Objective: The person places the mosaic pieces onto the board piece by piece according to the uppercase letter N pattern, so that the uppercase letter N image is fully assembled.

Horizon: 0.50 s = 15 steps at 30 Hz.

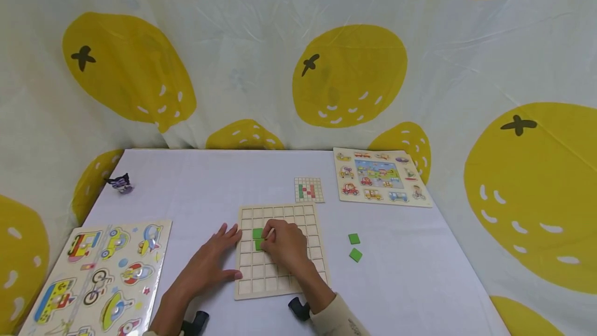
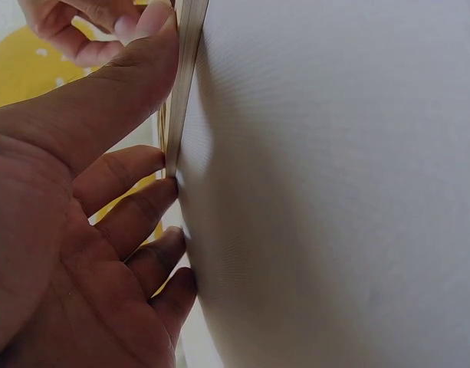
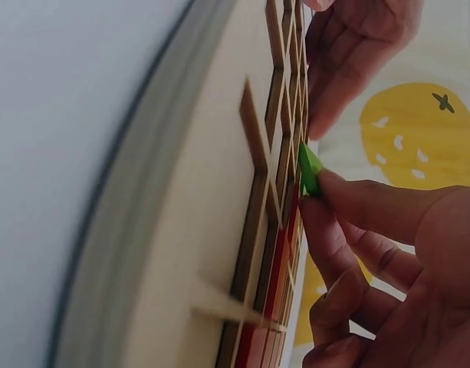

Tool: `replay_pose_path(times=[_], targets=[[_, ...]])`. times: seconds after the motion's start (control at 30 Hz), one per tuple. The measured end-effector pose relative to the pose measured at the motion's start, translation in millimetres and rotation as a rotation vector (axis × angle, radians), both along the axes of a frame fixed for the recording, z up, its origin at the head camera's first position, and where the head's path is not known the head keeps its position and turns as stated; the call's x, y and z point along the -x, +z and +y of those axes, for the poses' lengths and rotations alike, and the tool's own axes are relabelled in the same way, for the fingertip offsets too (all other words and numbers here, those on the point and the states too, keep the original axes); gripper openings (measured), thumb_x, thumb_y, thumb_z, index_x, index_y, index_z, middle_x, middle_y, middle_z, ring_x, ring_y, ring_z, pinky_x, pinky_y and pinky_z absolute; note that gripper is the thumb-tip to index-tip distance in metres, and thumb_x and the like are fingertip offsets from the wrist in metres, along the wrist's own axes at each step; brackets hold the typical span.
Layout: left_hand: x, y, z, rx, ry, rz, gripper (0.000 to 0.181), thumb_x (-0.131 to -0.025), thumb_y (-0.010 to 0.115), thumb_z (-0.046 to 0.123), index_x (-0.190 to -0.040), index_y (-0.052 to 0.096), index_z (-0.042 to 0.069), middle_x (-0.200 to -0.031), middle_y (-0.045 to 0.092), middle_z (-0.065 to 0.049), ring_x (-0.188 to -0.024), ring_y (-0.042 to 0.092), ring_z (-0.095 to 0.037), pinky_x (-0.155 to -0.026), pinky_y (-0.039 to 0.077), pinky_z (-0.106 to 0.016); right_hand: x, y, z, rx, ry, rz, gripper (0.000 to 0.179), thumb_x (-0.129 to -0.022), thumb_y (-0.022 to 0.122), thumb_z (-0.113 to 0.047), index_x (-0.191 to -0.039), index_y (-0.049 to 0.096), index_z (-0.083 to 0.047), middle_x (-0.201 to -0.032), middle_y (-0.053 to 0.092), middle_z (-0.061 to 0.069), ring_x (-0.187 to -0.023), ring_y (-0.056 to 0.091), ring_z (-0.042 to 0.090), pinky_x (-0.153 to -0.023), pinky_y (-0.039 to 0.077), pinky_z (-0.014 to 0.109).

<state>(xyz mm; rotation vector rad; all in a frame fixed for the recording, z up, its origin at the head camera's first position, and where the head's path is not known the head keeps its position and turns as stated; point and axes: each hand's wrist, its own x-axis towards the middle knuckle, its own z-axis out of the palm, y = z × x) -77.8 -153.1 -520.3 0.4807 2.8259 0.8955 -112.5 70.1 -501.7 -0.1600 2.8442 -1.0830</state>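
A pale wooden grid board lies at the middle of the table. My left hand is spread along its left side, with fingertips and thumb right at the edge. Over the board, my right hand pinches a small green square tile between thumb and fingertip; the tile stands tilted against the grid. Another green tile sits in a cell at the left of the board. Red tiles show in cells in the right wrist view; in the head view my right hand hides them.
Two loose green tiles lie right of the board. A small pattern card is behind it, with a vehicle puzzle at the back right. Another picture puzzle lies front left, and a small dark purple object stands back left.
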Motion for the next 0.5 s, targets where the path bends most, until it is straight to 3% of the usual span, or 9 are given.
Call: replay_pose_path(times=[0.23, 0.5], targets=[[0.0, -1.1, -1.6, 0.009, -0.009, 0.016, 0.101, -0.071, 0.098, 0.036, -0.157, 0.052, 0.006, -0.168, 0.045, -0.012, -0.16, 0.031, -0.043, -0.123, 0.037, -0.065, 0.2, 2.9, -11, -0.081, -0.014, -0.009, 0.018, -0.082, 0.089, -0.017, -0.08, 0.072, -0.022, -0.061, 0.057, -0.012, -0.06, 0.051, 0.006, -0.055, 0.037, 0.026], [0.6, -1.4, -2.4, -0.004, -0.014, 0.03, 0.1, -0.072, 0.098, 0.035, -0.156, 0.052, 0.005, -0.167, 0.045, -0.013, -0.16, 0.031, -0.043, -0.123, 0.036, -0.065, 0.9, 3.2, -11, -0.097, -0.006, -0.003, 0.015, -0.082, 0.09, -0.018, -0.08, 0.076, -0.022, -0.061, 0.057, -0.012, -0.06, 0.051, 0.007, -0.054, 0.037, 0.025]])
